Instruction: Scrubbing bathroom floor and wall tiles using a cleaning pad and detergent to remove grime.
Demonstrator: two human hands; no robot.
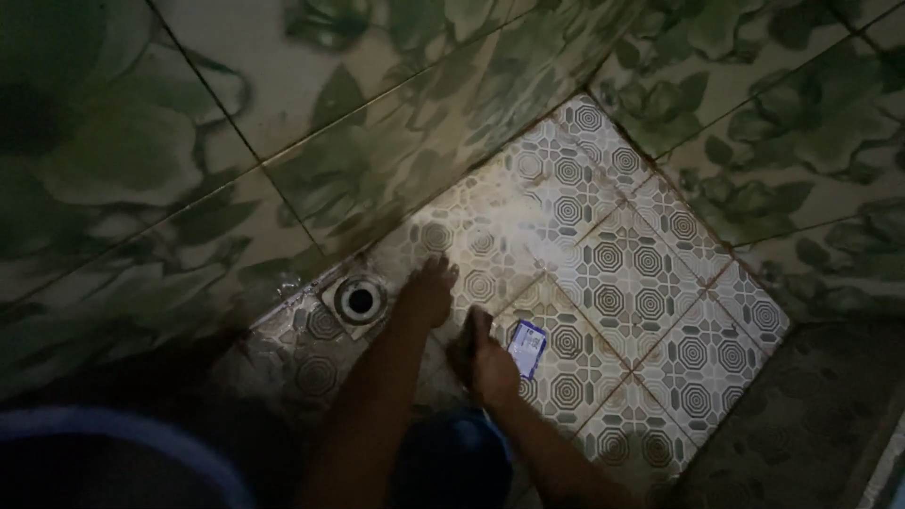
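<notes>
The right hand [492, 369] is closed around a dark scrubbing tool [468, 341] pressed to the patterned floor tiles [650, 283], while the left hand [429, 290] lies flat and empty on the tiles just beside the round floor drain [359, 301]. A small blue-and-white packet [527, 348] lies touching the right hand's far side. On a wet floor the bracing palm could slide, and a wide stroke might knock the packet away.

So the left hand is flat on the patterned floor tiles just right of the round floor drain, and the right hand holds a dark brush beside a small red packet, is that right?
Not quite: the small packet is blue and white, not red, as the head view shows. The rest holds: the left hand lies flat on the patterned floor tiles just right of the round floor drain, and the right hand holds a dark brush.
</notes>
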